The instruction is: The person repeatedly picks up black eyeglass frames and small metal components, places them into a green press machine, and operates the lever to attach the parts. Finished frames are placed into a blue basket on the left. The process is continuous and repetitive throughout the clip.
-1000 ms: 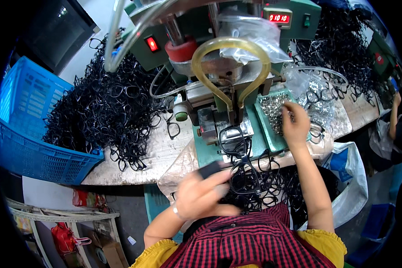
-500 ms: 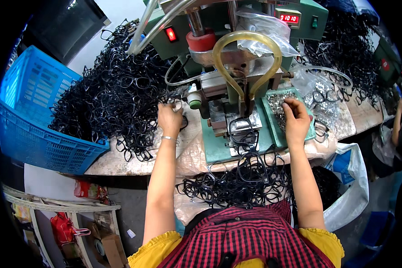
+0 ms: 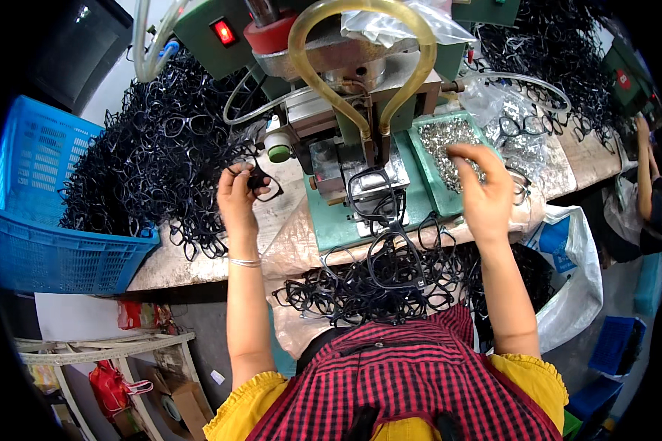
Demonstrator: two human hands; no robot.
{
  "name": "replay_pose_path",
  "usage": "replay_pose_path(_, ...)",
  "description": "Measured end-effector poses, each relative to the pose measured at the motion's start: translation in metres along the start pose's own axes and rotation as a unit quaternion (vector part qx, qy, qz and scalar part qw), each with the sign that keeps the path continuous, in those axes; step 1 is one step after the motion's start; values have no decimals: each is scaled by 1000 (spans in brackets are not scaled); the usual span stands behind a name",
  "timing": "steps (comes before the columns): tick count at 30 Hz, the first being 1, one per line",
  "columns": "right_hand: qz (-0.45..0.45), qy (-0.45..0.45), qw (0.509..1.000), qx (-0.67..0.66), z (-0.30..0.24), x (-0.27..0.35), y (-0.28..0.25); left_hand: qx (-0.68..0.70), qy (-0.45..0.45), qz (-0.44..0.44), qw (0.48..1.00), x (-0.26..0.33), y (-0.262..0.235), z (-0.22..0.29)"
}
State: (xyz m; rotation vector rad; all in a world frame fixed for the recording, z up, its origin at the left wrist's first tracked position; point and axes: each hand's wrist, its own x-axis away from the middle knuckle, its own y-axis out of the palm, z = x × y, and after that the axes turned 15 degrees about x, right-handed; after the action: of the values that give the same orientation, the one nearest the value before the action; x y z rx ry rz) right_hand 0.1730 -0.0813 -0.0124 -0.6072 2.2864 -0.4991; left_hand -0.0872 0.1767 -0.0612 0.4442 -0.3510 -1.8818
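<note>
My left hand (image 3: 237,197) pinches a black eyeglass frame (image 3: 271,188) at the front edge of the big pile of frames (image 3: 165,140). My right hand (image 3: 487,192) is above the green tray (image 3: 435,192) of small metal parts (image 3: 449,141). Its thumb and forefinger come together, and what lies between them, if anything, is too small to make out. Between my hands stands a green press machine (image 3: 331,173). Another dark eyeglass frame (image 3: 351,192) sits at its metal fixture, under two yellowish tubes (image 3: 299,55).
A blue plastic crate (image 3: 48,250) lies tilted at the left, beside the pile. More frames (image 3: 360,290) are heaped on my lap at the table edge. A white sack (image 3: 585,294) hangs open at the right. A co-worker's arm (image 3: 643,176) shows at the far right.
My left hand has drawn back from the pile, lifting an eyeglass frame into clear sight. The right hand remains by the tray. The whole view has shifted, moving the machine up and left.
</note>
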Motion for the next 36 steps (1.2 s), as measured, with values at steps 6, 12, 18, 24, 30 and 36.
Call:
replay_pose_path(6,-36,49,965,-257,-40,-3,58,48,3,53,997,39,-3,-29)
replay_pose_path(12,-65,70,957,-274,-45,-6,51,130,165,-59,976,70,61,40)
replay_pose_path(18,-100,79,935,-331,-69,-6,45,0,304,-163,939,55,116,88)
replay_pose_path(24,-136,118,921,-345,-78,-9,40,-72,308,-266,911,82,101,66)
replay_pose_path(30,-60,182,927,-321,-51,-1,46,94,289,-224,926,97,110,86)
replay_pose_path(36,6,-19,991,-133,-45,-3,56,7,364,-266,893,95,129,103)
